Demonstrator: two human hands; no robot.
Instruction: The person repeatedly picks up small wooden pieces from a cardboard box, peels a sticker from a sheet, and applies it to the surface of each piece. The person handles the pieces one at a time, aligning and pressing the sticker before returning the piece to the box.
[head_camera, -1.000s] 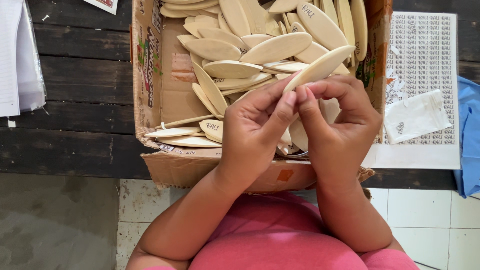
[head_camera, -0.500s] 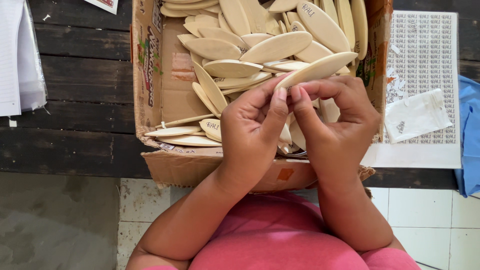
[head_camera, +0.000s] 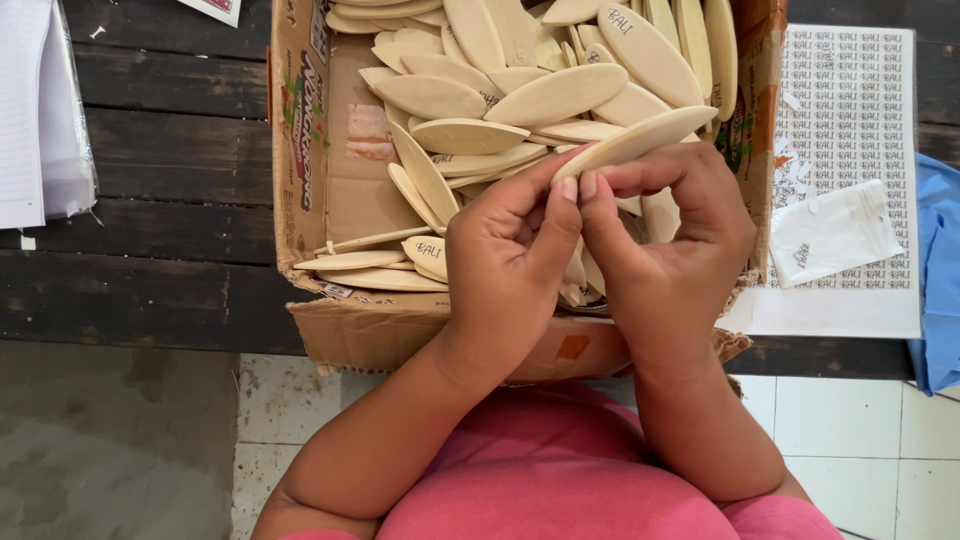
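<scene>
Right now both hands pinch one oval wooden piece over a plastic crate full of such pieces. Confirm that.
Not quite: the head view shows a cardboard box, not a plastic crate. The rest holds: the left hand and right hand pinch one oval wooden piece over the box full of such pieces.

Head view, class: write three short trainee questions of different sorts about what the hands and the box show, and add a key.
1. True or false: the left hand and the right hand both pinch one pale oval wooden piece.
2. The cardboard box rests on: A) dark wooden planks, B) a glass shelf, C) grass.
3. Fill in: right of the box lies a printed sheet with a small white ____ on it.

Key: 1 true; 2 A; 3 packet.
</scene>
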